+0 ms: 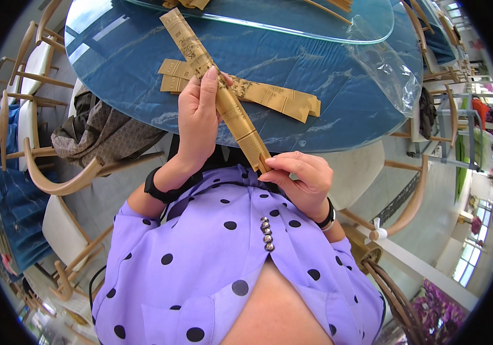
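Left hand (198, 118) has its thumb pressed on top of a long gold strip (235, 118), about midway along it, with the fingers curled around underneath. The strip's long side runs on a slant. Its far end points up and to the left, over the blue table (344, 112), near the edge of the round glass (292, 20). Its near end points down and to the right, past the table edge, close to the front of the purple top (206, 230). I cannot tell if the far end touches anything.

Right hand (304, 177) is nearly closed. It pinches the near end of the strip between thumb and first finger, right by a small flap there. The other fingers are bent in.

Behind the strip, more gold pieces (278, 99) lie flat on the table in a messy row. They point more from side to side, and the held strip crosses in front of them. A clear bag (384, 72) lies on the right part of the table. To the left, a brown cloth (105, 129) hangs on a wooden chair (62, 183).
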### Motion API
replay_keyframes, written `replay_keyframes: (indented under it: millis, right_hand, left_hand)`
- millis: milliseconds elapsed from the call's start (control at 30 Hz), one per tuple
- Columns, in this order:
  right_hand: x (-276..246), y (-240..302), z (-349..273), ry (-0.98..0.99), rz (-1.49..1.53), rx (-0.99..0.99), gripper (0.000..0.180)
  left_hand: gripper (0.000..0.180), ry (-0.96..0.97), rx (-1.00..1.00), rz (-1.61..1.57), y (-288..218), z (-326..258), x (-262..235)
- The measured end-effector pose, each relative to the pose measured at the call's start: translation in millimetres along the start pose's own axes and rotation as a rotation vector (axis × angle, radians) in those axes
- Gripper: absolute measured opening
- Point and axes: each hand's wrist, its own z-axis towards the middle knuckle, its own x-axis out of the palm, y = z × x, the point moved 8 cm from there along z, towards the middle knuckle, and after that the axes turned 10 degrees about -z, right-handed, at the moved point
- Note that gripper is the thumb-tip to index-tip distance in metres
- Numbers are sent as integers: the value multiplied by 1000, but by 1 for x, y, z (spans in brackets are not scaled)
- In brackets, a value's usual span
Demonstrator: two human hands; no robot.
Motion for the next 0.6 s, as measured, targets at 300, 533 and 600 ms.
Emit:
replay_keyframes:
  millis: [300, 533, 600]
  right_hand:
    - [-2, 4, 0, -21, -80, 66, 27]
    - [6, 13, 2, -14, -182, -26, 26]
    - [7, 12, 4, 15, -184, -33, 24]
  left_hand:
    - [34, 67, 24, 182, 1, -1, 6]
    - [37, 98, 9, 285, 10, -1, 9]
    - [37, 102, 1, 314, 11, 1, 7]
